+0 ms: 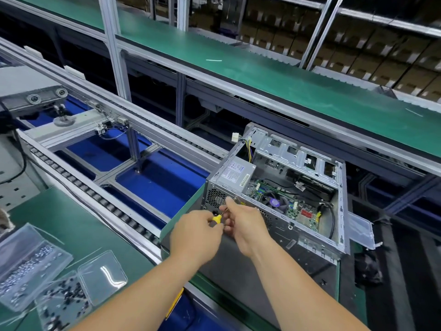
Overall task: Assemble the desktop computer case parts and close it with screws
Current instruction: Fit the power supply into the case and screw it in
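Observation:
An open grey desktop case (298, 237) lies on its side with the power supply (235, 173) and green motherboard (284, 204) showing. My left hand (194, 235) grips a yellow-handled screwdriver (217, 219) whose tip points at the case's rear panel beside the vent grille (213, 197). My right hand (243, 225) pinches at the screwdriver's tip, fingers against the rear edge; whether a screw sits there is hidden. Both hands meet at the case's near left corner.
Two clear plastic boxes hold loose screws at the lower left, silver ones (26, 263) and black ones (64, 299), with an open lid (102, 275). A roller conveyor (95, 194) runs diagonally left of the case. A green shelf (286, 80) spans above.

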